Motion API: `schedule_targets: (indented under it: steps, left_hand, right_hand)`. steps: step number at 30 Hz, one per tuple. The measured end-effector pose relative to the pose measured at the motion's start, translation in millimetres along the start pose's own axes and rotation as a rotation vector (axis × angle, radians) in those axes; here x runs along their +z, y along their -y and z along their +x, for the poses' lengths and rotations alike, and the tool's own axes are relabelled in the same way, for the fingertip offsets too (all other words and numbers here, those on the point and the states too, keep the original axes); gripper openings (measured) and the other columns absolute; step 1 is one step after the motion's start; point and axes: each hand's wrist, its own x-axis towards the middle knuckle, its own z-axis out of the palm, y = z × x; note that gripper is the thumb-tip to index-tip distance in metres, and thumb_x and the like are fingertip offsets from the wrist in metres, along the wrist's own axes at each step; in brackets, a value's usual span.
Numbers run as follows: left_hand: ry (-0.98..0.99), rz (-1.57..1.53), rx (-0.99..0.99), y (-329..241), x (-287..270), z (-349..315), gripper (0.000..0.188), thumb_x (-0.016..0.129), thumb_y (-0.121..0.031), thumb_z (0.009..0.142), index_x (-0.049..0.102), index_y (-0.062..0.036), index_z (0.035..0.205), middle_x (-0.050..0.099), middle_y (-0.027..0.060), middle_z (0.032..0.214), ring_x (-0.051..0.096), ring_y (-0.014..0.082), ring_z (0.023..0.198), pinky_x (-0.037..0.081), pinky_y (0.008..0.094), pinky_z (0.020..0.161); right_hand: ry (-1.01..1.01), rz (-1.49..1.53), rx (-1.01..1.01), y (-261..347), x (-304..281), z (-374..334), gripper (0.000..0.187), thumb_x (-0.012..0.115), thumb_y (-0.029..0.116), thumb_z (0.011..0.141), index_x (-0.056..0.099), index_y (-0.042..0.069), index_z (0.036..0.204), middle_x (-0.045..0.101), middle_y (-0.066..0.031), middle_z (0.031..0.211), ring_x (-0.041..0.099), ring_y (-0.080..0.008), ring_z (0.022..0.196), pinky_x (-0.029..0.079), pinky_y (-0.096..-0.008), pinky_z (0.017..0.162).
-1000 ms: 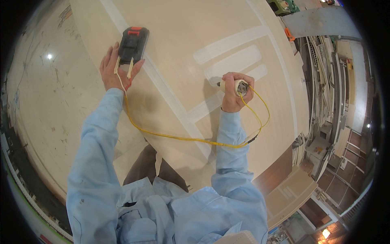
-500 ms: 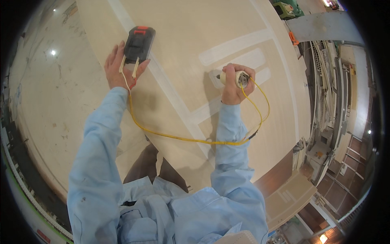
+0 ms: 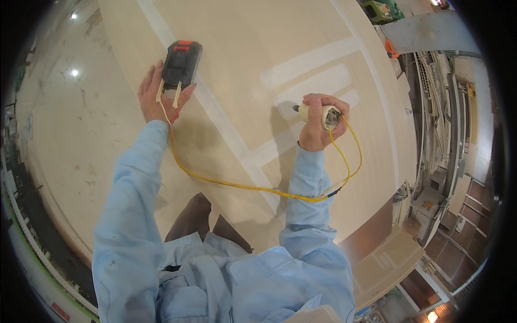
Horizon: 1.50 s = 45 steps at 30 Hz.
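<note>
My left hand (image 3: 156, 97) is around the lower end of a black battery pack (image 3: 181, 63) with red marks, thumb on one side and fingers on the other. Two pale wire ends (image 3: 177, 95) run into the pack's near end. Wrapped in my right hand (image 3: 318, 132) is a small cream cylindrical motor (image 3: 330, 116), its open end with metal contacts toward me and a dark shaft tip (image 3: 295, 108) jutting out left. A yellow cable (image 3: 237, 185) links the pack to the motor, splitting in two near a dark taped joint (image 3: 334, 192).
Below my hands lies a large pale wooden panel (image 3: 226, 70) with whitish strips and rectangles on it. Stacked boards and strips (image 3: 458, 124) line the right side. An orange tool (image 3: 391, 49) and a green machine (image 3: 377, 12) sit at the upper right.
My right hand with the motor has shifted a little right and nearer to me, its shaft tip showing more. The battery pack has moved slightly left and nearer.
</note>
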Motion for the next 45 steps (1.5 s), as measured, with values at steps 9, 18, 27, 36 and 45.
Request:
schedule_targets:
  steps: [9,18,27,36,45]
  left_hand:
    - [-0.030,0.231,0.158,-6.9,-4.0,-1.4,0.079,0.091,-0.037,0.072,0.059,-0.0058,0.138,0.061,0.0151,0.139,0.051,0.0363,0.137,0.043,0.0445,0.112]
    - [-0.009,0.107,0.047,0.8,2.9,6.7,0.082,0.093,-0.034,0.070,0.058,-0.0070,0.139,0.062,0.0115,0.137,0.051,0.0299,0.135,0.044,0.0398,0.110]
    - [0.122,0.322,0.383,58.6,-6.4,88.3,0.092,0.085,-0.063,0.070,0.058,-0.0128,0.141,0.059,0.0097,0.143,0.048,0.0269,0.138,0.034,0.0409,0.117]
    - [0.085,0.259,0.369,31.8,-0.4,105.4,0.075,0.074,-0.062,0.084,0.060,-0.0122,0.138,0.065,0.0086,0.135,0.058,0.0297,0.129,0.044,0.0452,0.109]
    - [-0.053,0.416,0.453,73.7,8.8,123.6,0.045,0.057,-0.036,0.100,0.061,-0.0064,0.134,0.069,0.0126,0.128,0.066,0.0363,0.115,0.053,0.0433,0.097]
  right_hand:
    - [0.069,-0.184,0.032,-28.1,9.6,-3.9,0.015,0.070,0.002,0.088,0.058,0.001,0.096,0.069,-0.0129,0.085,0.067,-0.0188,0.079,0.056,-0.0344,0.077]
    - [-0.106,0.068,0.001,61.1,-7.6,-29.1,0.017,0.068,0.001,0.090,0.052,0.002,0.096,0.067,-0.0133,0.083,0.066,-0.0228,0.078,0.056,-0.0409,0.080]
    - [-0.224,-0.018,0.008,97.0,-12.9,-79.0,0.019,0.066,0.000,0.090,0.048,0.005,0.095,0.064,-0.0130,0.081,0.065,-0.0231,0.076,0.056,-0.0454,0.080]
    - [-0.157,-0.062,0.046,76.7,-15.7,-102.9,0.023,0.067,-0.003,0.090,0.047,0.005,0.096,0.065,-0.0129,0.082,0.065,-0.0233,0.073,0.057,-0.0440,0.077]
    - [-0.017,0.099,0.094,67.6,-22.0,-101.1,0.026,0.066,-0.011,0.087,0.047,0.004,0.098,0.065,-0.0150,0.084,0.065,-0.0231,0.072,0.057,-0.0406,0.069]
